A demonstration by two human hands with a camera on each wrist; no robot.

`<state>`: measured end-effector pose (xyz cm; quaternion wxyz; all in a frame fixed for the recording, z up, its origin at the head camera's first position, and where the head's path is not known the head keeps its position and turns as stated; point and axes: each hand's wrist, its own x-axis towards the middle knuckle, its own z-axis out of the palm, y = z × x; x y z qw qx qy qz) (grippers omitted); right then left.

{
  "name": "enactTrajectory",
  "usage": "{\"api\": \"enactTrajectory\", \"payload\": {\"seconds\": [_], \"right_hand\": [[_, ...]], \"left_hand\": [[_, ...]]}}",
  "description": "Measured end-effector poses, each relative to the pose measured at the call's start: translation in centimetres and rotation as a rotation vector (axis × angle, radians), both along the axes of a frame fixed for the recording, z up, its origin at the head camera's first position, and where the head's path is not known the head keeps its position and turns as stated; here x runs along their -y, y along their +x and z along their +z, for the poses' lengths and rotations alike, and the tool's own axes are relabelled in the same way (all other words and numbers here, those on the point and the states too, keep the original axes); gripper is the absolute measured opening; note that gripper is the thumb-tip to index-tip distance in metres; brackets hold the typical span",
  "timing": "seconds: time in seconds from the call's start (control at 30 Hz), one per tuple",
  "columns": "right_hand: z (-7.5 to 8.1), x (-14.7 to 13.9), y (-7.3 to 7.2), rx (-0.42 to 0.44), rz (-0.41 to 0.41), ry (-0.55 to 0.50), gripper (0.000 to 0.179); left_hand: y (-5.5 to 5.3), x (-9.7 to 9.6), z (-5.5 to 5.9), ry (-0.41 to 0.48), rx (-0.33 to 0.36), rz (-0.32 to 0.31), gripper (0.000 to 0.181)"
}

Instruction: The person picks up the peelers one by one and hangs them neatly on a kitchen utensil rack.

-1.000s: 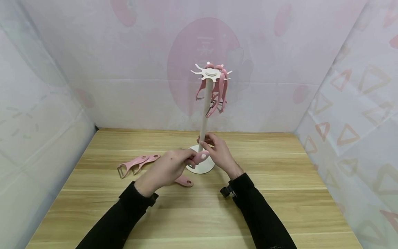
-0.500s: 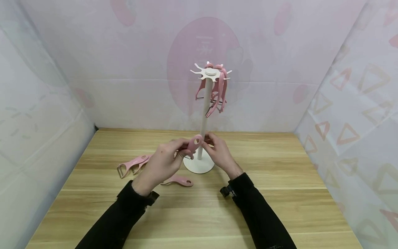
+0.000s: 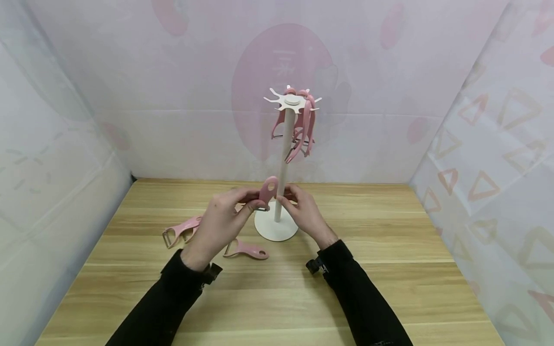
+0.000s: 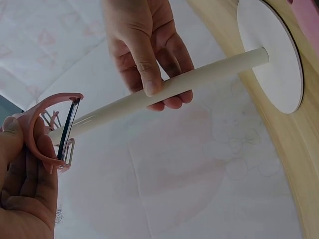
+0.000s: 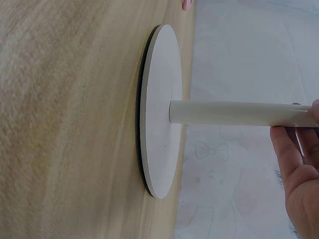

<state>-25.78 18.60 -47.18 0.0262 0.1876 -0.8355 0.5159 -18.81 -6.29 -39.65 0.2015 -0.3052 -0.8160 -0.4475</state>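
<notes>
My left hand (image 3: pixel 225 215) pinches a pink peeler (image 3: pixel 268 189), its handle with the hole pointing up, just left of the stand's pole. In the left wrist view the metal blade of this peeler (image 4: pixel 32 119) shows. With thumb and fingers my right hand (image 3: pixel 306 212) grips the white pole (image 4: pixel 214 69) low down, above the round base (image 3: pixel 275 232). At the top of the stand, several pink peelers (image 3: pixel 306 122) hang from the right and back hooks of the white hook ring (image 3: pixel 292 100). The front-left hooks of that ring bear nothing.
On the wooden table (image 3: pixel 368 298) one pink peeler (image 3: pixel 247 249) lies in front of the base. More pink peelers (image 3: pixel 181 229) lie farther left, partly behind my left hand. Patterned cloth walls (image 3: pixel 173 144) enclose the back and sides.
My left hand has turned the peeler from lying sideways to handle-up and raised it slightly, shifting a little left. The right hand has kept its hold on the pole.
</notes>
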Motion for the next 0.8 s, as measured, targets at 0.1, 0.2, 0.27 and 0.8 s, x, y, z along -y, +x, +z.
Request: {"api": "enactTrajectory", "payload": {"seconds": [0.1, 0.2, 0.27, 0.8], "right_hand": [[-0.1, 0.0, 0.0, -0.011, 0.007, 0.002, 0.037], [-0.1, -0.1, -0.1, -0.016, 0.013, 0.004, 0.036], [-0.2, -0.1, -0.1, -0.017, 0.016, 0.006, 0.035], [-0.2, -0.1, -0.2, 0.008, 0.007, -0.003, 0.029]], "left_hand": [[-0.1, 0.1, 0.4, 0.012, -0.018, 0.021, 0.026], [-0.2, 0.3, 0.8, 0.025, -0.047, 0.039, 0.026], [-0.3, 0.4, 1.2, 0.034, -0.073, 0.049, 0.024], [-1.3, 0.3, 4.3, 0.109, -0.145, 0.079, 0.022]]}}
